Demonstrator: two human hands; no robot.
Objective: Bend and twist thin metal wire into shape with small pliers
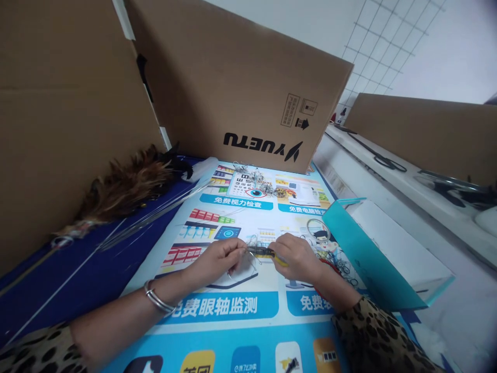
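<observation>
Pliers (264,252) gripped in the closed right hand (298,257), held low over the poster (233,306). Thin wire (244,250) pinched by left hand (219,260) at the plier tips. Teal box (363,254) noted just right, feather duster (124,187) well left

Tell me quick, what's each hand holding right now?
Left hand: closed, pinching a thin wire.
Right hand: closed on a small yellow-handled tool.

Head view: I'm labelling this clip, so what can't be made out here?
Head view throughout.
Tool between left hand and right hand: too small; handle hidden by that hand.
Wire pile by the carton: too small to sort.
Inside the teal box: hidden by its wall.
</observation>
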